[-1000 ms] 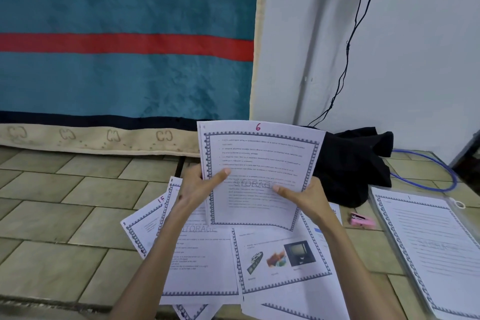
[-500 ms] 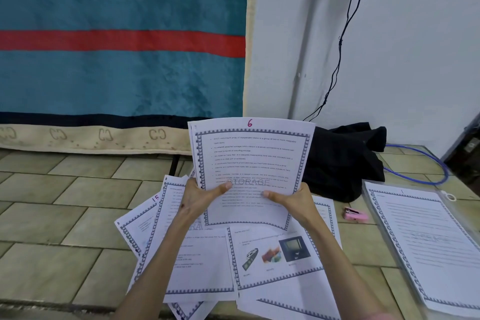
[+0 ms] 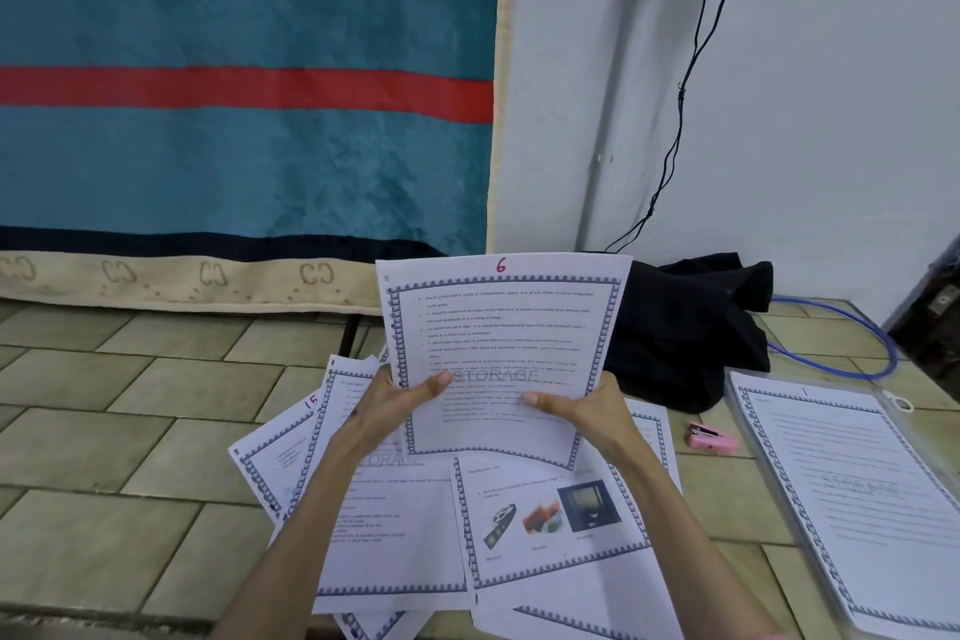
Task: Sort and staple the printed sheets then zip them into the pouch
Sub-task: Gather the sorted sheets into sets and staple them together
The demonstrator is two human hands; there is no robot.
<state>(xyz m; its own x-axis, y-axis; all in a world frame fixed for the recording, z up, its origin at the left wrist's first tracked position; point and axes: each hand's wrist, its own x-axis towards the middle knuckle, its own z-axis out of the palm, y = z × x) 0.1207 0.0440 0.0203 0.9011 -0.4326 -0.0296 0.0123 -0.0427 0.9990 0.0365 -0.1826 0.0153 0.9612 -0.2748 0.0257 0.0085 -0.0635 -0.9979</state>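
There, the left hand (image 3: pixel 387 398) and right hand (image 3: pixel 587 408) both gripped the sheet marked 6 (image 3: pixel 501 327), raised above the scattered sheets (image 3: pixel 395 535).

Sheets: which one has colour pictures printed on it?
The sheet lying flat just below the right hand, with three small pictures. The sheet marked 6, held up in both hands, and the sheet marked 15 show only text.

you get soft, even light; a faint shadow falls on the wall (image 3: pixel 613 120) at 12 o'clock, edges bow, small print blurs.
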